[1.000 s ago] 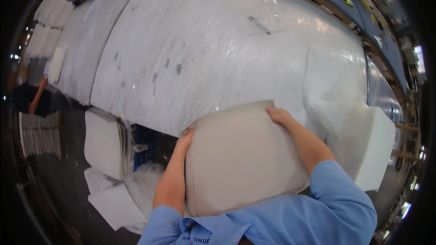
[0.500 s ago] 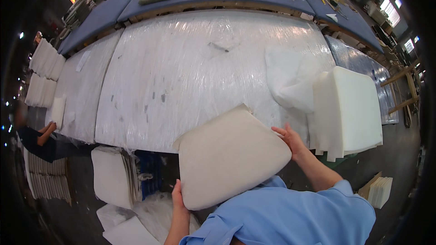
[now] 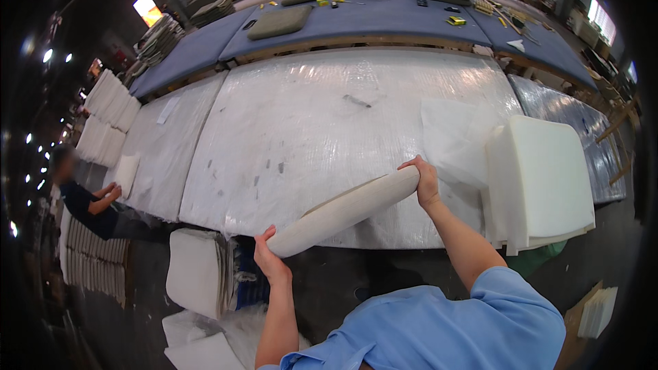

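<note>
A pale beige seat cushion (image 3: 346,211) is held between my two hands, tilted so that its rounded near edge faces me. My left hand (image 3: 273,258) grips its left end, with the fingers partly hidden. At the right end my right hand (image 3: 426,181) is closed around the corner. Behind the cushion lies the plastic-wrapped table (image 3: 295,109), close to its front edge. On the table's right side stands a stack of white foam pads (image 3: 548,175), beside a loose translucent sheet (image 3: 456,140).
Left below the table are stacked white pads (image 3: 195,270) and plastic-wrapped pieces (image 3: 205,349). A co-worker (image 3: 92,199) handles a white pad at the far left. Beyond, a blue padded table (image 3: 370,20) holds green-grey cushions (image 3: 279,22) and small tools; two people are behind it.
The cushion has turned from showing its broad face to showing its edge, and moved up over the table's front edge. Both hands have risen with it. The view has shifted.
</note>
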A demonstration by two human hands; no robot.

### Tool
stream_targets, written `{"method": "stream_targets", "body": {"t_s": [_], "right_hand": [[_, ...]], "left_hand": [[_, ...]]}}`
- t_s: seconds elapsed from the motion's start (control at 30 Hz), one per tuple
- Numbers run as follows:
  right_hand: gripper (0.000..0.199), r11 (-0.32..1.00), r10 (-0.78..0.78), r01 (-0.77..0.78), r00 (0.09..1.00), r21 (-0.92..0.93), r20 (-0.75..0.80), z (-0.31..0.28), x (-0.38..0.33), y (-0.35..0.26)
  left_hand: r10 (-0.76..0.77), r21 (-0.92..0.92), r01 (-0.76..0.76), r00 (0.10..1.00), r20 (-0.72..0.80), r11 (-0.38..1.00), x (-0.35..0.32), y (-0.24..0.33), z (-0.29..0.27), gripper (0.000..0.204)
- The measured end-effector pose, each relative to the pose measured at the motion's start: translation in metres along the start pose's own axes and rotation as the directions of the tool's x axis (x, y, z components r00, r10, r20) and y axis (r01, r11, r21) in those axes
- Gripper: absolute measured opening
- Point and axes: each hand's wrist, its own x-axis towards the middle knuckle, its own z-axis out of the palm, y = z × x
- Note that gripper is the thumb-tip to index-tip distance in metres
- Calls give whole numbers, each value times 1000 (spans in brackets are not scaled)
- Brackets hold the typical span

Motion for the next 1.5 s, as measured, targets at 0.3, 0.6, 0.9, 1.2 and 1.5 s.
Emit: {"method": "stream_targets", "body": {"t_s": [0.3, 0.6, 0.9, 1.2, 1.5], "right_hand": [[56, 990, 99, -96, 995, 103, -20, 6, 33, 19], [51, 954, 257, -264, 964, 144, 67, 9, 59, 33], [46, 885, 411, -450, 875, 118, 257, -36, 47, 116], [62, 458, 499, -780, 623, 427, 602, -48, 51, 77], [85, 626, 593, -770, 368, -122, 716, -28, 56, 78]], "left_hand": [[-20, -48, 16, 996, -90, 999, 18, -3, 11, 66], [0, -26, -5, 979, -204, 1000, 41, -7, 16, 68], [-56, -194, -3, 954, -296, 981, 39, -9, 32, 71], [234, -69, -241, 968, -94, 968, 90, 83, 136, 48], [659, -43, -937, 210, 722, 346, 42, 109, 244, 19]]}}
